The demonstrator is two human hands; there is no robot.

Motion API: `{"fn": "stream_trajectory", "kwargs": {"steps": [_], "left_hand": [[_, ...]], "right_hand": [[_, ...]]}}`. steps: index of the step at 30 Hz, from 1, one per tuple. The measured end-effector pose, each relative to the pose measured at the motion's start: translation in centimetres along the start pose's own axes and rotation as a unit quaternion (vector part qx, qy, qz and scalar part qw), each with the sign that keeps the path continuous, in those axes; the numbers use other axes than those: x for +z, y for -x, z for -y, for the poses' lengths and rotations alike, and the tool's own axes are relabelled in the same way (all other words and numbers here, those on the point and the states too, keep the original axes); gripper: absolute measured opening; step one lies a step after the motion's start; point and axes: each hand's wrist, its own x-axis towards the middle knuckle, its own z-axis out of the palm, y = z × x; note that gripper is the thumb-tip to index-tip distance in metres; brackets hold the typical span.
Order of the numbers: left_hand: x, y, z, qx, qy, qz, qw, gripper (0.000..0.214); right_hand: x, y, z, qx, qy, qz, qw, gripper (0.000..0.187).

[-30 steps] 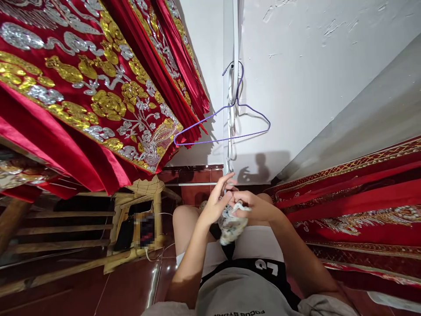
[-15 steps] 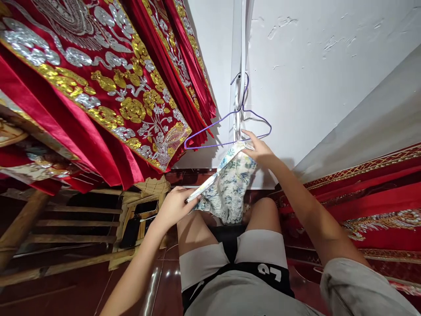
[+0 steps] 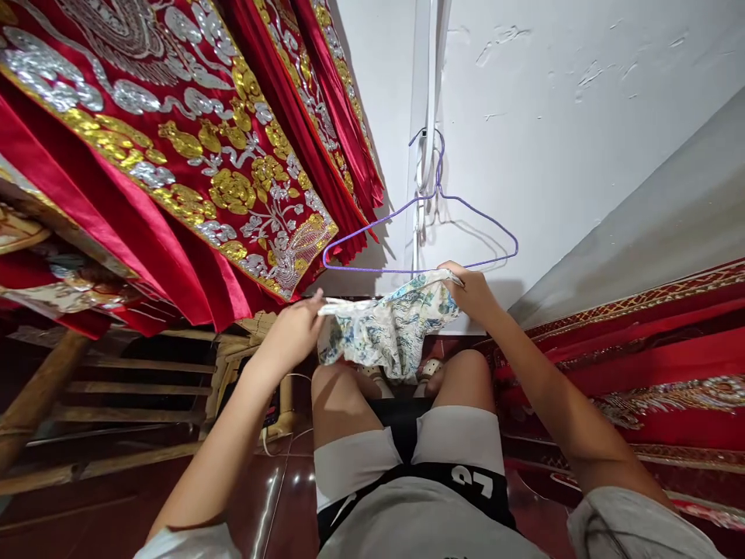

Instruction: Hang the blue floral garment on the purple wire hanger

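Observation:
A white garment (image 3: 387, 326) with a blue and green floral print is stretched sideways above my knees, its lower part hanging in folds. My left hand (image 3: 296, 330) is closed on one end of its banded upper edge. At the other end, my right hand (image 3: 470, 291) pinches the same edge between thumb and fingers. Just above the cloth, a bare purple hanger (image 3: 372, 271) hangs by its hook from a white strap. The garment's top edge lies close to the hanger's bottom bar; I cannot tell whether they touch.
Red cloths (image 3: 233, 186) with gold and silver embroidery hang at the left. More red trimmed fabric (image 3: 669, 349) lines the right side. A bamboo rack (image 3: 140, 388) stands at the lower left. A white wall (image 3: 552, 155) rises behind the hanger.
My left hand has moved up and to the left, and my right hand slightly down and right. The garment's edge is now pulled wider and more level. The hanger has swung to face me more fully.

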Motion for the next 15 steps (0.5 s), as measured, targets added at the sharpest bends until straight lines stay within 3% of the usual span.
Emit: {"fn": "stream_trajectory", "kwargs": {"steps": [3,6,12,15], "left_hand": [[-1.4,-1.7,-1.8,-0.003,0.074,-0.111,0.991,0.043],[-2.1,-3.8,-3.3,0.008,0.18,-0.175,0.968,0.047],[-1.6,-7.4,-5.0,0.082,0.405,-0.15,0.898,0.054],[-2.4,-7.6,-5.3,0.096,0.371,-0.161,0.909,0.044]], "right_hand": [[-1.7,0.7,0.6,-0.01,0.016,-0.008,1.0,0.02],[-2.7,1.2,1.2,-0.006,0.027,-0.002,1.0,0.02],[-2.7,1.7,2.7,0.039,0.045,0.025,0.998,0.021],[-2.4,1.7,3.1,0.051,0.044,0.029,0.997,0.025]]}}
